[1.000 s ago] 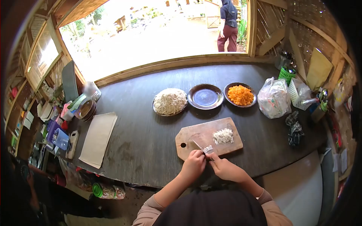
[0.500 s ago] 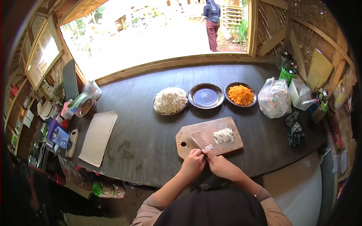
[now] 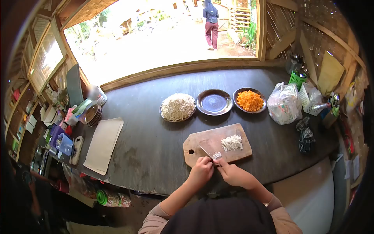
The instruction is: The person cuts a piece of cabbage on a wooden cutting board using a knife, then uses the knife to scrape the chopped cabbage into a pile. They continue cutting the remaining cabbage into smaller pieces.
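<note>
A wooden cutting board (image 3: 198, 158) lies in front of me, with a small heap of white shreds (image 3: 232, 142) on its right half. A knife (image 3: 207, 147) points away to the left over the board, a few white bits near its blade. My right hand (image 3: 235, 174) is closed around the knife's near end, just off the board's front edge. Beside it, nearly touching, my left hand (image 3: 201, 171) is closed too; what its fingers hold is hidden. Behind the board stand a plate heaped with white shreds (image 3: 178, 107), a bare dark plate (image 3: 214, 102) and a bowl of chopped orange pieces (image 3: 250, 101).
A white plastic bag (image 3: 284, 103), a black bag (image 3: 305, 134) and baskets (image 3: 309, 100) are at the right. Brown paper sheets (image 3: 103, 146), a small board (image 3: 76, 150) and stacked bowls (image 3: 91, 114) lie left. A person (image 3: 211, 27) stands outside the window opening.
My hands have shifted slightly, the right one opening a small gap from the left. The view has tilted a little. The person outside has moved left and farther away.
</note>
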The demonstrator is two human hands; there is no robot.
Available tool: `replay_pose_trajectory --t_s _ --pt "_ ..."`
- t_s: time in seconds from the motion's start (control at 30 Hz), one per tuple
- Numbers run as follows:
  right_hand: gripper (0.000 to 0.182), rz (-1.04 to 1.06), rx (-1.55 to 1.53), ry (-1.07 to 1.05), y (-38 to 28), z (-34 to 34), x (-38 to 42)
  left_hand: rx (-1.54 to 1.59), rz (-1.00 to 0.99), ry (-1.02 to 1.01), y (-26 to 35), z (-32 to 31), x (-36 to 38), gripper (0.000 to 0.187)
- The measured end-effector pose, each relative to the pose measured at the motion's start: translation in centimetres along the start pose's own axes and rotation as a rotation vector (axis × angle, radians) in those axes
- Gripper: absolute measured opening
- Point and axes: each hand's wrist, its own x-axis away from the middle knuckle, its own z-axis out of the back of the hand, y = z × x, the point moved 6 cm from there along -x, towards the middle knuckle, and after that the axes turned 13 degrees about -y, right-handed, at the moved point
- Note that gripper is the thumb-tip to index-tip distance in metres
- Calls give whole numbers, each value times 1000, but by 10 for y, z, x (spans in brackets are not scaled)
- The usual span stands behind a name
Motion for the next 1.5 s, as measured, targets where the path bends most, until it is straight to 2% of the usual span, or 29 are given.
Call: replay_pose_trajectory --t_s 0.1,0.17,0.2,0.4,0.53,0.6,0.63,0.8,0.93,1.0,1.23,1.3,1.33,1.43,1.5 --pt "31 38 -32 42 -5 -3 10 0 -2 -15 2 0 2 10" --pt "30 -100 -49 2 2 -13 4 -10 13 -21 3 -1 2 11" --pt "30 -103 -52 0 2 -12 -1 -8 15 -24 4 -1 3 11" --pt "30 64 -9 74 -8 2 9 -119 63 -67 5 -3 1 14" --pt "31 58 -27 56 -6 -3 7 -110 70 -70 7 -2 2 14" --pt "32 -139 -2 -51 -5 -5 -6 -91 77 -73 6 -5 5 15" --pt "32 -140 -4 -52 0 -7 -7 -98 70 -70 4 -6 5 14" --pt "31 69 27 47 -2 -3 6 -83 43 -71 1 -4 4 14" --pt "30 56 -16 67 -5 -5 -2 -99 36 -69 4 -1 4 13" --pt "30 -110 -13 -41 -8 -2 -9 -103 43 -70 5 -3 6 13" --pt "30 38 -3 31 -14 -3 10 -95 35 -58 4 -1 5 13" --pt "33 -248 24 -119 -11 -10 3 -91 44 -63 4 -2 5 13" --pt "33 -251 24 -121 -13 -6 1 -94 46 -64 2 -3 5 12" --pt "35 -230 -4 -114 -12 -1 2 -88 49 -77 3 -1 6 12" --pt "34 33 28 -16 -9 -4 10 -77 52 -88 3 0 4 13"
